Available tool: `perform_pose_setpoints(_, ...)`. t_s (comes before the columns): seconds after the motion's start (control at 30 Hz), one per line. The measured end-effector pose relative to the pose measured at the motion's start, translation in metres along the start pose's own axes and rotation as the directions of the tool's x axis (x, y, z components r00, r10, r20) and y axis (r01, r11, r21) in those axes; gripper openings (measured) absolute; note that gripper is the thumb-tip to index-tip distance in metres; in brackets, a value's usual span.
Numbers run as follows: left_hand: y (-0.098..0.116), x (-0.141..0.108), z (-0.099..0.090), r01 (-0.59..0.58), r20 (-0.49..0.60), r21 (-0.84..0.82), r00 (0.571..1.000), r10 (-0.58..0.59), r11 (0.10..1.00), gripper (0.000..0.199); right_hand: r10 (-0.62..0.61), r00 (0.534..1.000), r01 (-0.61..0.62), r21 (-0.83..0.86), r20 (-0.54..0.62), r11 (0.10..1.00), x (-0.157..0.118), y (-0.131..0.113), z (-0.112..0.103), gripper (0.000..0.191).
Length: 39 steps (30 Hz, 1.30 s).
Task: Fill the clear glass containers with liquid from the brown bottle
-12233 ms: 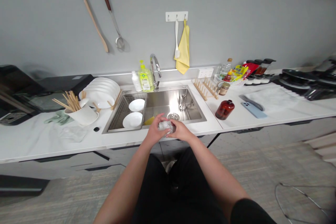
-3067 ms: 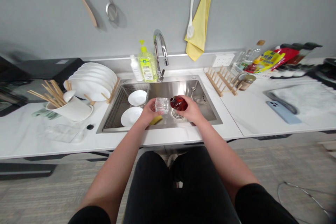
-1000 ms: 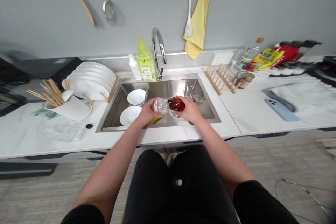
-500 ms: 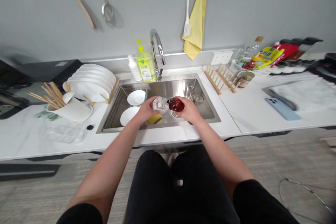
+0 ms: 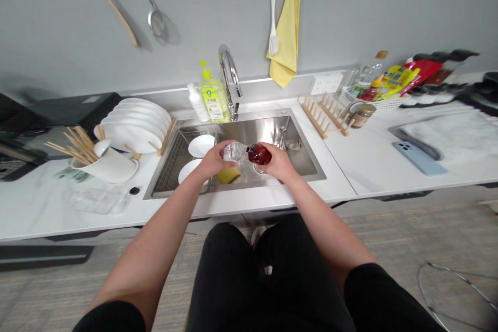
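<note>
Head view, the one I work from: left hand [image 5: 212,161], fingers curled round a clear vessel [image 5: 235,153], which I see held tilted above the sink [image 5: 249,128]; right hand [image 5: 280,163], wrapped about a red-brown bottle [image 5: 260,154], tipped over with its neck pointing left at the vessel's opening; whether the two touch, I cannot tell. Below them in the sink, one yellow cloth or sponge [image 5: 229,175]. In the wire basket on its left side, two white bowls [image 5: 201,146], the nearer partly hidden by the left hand. Behind the sink: one faucet [image 5: 224,62], one green soap bottle [image 5: 213,99], one white bottle [image 5: 198,105]. On the counter [image 5: 338,161] to my left: racked white plates [image 5: 128,132], a white chopstick holder [image 5: 112,167], a small black cap [image 5: 134,191]. To my right: one wooden rack [image 5: 314,118], one lidded jar [image 5: 362,115], one blue phone [image 5: 420,157].
</note>
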<state>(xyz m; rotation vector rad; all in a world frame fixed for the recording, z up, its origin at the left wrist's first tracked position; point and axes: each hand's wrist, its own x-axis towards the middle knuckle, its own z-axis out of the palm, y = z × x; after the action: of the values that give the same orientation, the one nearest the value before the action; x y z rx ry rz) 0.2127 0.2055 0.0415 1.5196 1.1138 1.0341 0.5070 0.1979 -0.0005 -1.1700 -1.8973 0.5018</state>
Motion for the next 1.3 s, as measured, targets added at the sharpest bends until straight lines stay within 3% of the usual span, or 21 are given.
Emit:
perform_pose_setpoints(0.7, 0.021, 0.003, -0.004, -0.010, 0.006, 0.230, 1.000, 0.009, 0.973, 0.103, 0.033, 0.999, -0.033, 0.047, 0.003, 0.998, -0.002, 0.002, -0.003, 0.092)
perform_pose_setpoints(0.97, 0.022, 0.008, -0.011, -0.034, 0.091, 0.361, 0.996, 0.001, 0.932, 0.109, 0.036, 0.999, -0.036, 0.099, 0.002, 0.994, -0.003, 0.006, 0.001, 0.094)
perform_pose_setpoints(1.3, 0.036, 0.008, -0.012, -0.045, 0.078, 0.517, 0.997, 0.005, 0.855, 0.101, 0.034, 0.999, -0.034, 0.121, 0.002, 0.992, -0.004, 0.007, 0.002, 0.093)
